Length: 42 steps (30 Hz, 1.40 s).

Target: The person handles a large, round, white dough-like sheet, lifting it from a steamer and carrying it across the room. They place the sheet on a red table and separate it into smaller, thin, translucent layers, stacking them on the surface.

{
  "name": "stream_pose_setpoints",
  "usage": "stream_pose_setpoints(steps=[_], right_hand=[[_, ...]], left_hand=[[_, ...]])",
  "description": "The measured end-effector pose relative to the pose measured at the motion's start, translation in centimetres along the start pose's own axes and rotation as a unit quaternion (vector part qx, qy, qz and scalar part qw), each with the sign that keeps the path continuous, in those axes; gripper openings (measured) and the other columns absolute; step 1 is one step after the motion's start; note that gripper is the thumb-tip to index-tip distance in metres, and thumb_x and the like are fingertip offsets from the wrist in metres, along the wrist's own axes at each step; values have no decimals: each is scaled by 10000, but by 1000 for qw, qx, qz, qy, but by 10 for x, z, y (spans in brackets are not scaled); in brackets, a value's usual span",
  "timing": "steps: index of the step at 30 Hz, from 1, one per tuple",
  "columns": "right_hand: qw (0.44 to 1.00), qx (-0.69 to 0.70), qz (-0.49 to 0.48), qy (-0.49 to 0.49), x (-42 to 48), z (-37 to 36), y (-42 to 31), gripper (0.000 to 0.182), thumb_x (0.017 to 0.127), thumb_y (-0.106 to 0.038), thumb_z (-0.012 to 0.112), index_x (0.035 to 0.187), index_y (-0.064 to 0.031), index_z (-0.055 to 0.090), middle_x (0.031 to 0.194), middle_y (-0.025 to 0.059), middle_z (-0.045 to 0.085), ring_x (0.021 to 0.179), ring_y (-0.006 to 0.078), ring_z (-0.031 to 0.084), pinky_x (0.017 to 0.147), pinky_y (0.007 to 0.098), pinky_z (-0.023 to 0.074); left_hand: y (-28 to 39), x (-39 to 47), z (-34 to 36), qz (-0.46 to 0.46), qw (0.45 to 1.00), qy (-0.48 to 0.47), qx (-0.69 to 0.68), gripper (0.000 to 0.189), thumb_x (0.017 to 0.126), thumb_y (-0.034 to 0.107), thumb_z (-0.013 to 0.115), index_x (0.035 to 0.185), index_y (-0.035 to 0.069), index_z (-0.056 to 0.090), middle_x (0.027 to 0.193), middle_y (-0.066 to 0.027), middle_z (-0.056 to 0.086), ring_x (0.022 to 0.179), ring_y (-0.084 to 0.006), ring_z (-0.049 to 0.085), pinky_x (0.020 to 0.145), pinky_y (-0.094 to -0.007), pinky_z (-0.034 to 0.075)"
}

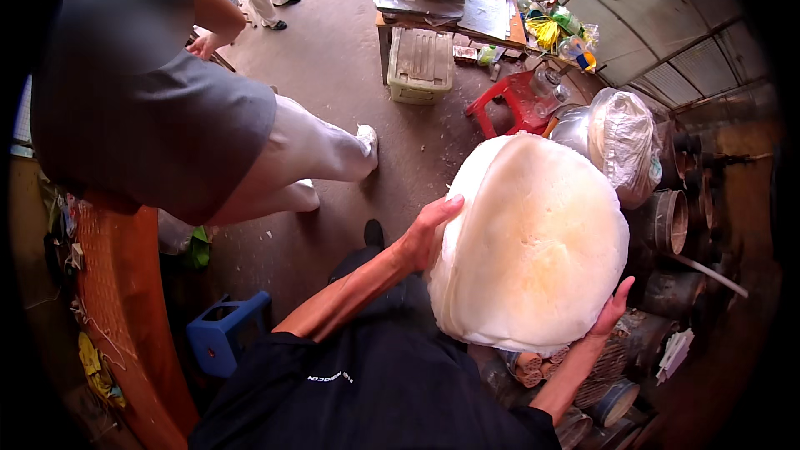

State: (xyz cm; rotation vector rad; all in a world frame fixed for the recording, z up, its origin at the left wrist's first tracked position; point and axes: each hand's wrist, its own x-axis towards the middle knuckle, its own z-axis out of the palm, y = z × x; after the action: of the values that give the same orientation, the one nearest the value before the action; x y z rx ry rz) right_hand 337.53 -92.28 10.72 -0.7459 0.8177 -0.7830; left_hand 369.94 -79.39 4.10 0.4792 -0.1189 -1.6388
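A thick stack of large, round, pale flatbreads (537, 244) is held up in front of me, slightly right of the middle of the head view. The top one has a faint golden patch and a fold or overlap on its left. My left hand (431, 225) grips the stack's left edge, with the thumb on top. My right hand (612, 312) supports the lower right edge, its thumb along the rim. The fingers of both hands are partly hidden beneath the stack.
A person (231, 156) stands close at left; another stands farther back. A blue plastic stool (228, 331) is by the orange table (134, 300). Ahead are a cluttered table (450, 25), a lidded box (422, 65) and a red stool (506, 100). Metal drums (672, 222) line the right.
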Motion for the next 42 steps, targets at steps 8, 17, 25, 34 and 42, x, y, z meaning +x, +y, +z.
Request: stream_pose_setpoints(steps=[8,17,25,34,42], right_hand=[[1000,0,-7,11,-8,0,3,880,925,-672,417,1431,45,358,1436,150,452,1279,282,465,1089,386,350],[998,-13,-33,53,-14,4,8,867,934,-671,394,1418,50,383,1417,149,473,1268,276,475,1082,382,355],[998,-17,-35,53,-14,23,13,865,935,-668,397,1415,52,387,1413,145,479,1265,273,478,1084,381,351],[999,-6,-27,43,-5,52,17,866,932,-669,405,1414,51,388,1414,154,480,1265,276,482,1073,384,366],[998,-9,-33,47,6,60,14,867,931,-670,403,1397,62,407,1381,166,512,1231,286,516,1046,384,397]], left_hand=[[-4,4,0,-13,1000,5,12,669,918,442,555,1403,6,408,1296,-141,565,1145,-228,580,987,-380,460],[9,9,3,-25,999,-20,10,632,952,437,497,1409,11,403,1307,-148,558,1163,-235,567,998,-376,455],[27,8,-7,-58,998,-16,-1,622,957,428,496,1398,-2,416,1313,-146,561,1172,-241,567,1010,-379,447],[48,8,-14,-66,998,-17,0,637,940,434,522,1399,3,420,1319,-143,560,1173,-239,565,1020,-379,437],[58,12,-9,-41,999,-30,-6,712,911,466,576,1407,-10,394,1337,-149,542,1190,-256,556,1022,-404,438]])
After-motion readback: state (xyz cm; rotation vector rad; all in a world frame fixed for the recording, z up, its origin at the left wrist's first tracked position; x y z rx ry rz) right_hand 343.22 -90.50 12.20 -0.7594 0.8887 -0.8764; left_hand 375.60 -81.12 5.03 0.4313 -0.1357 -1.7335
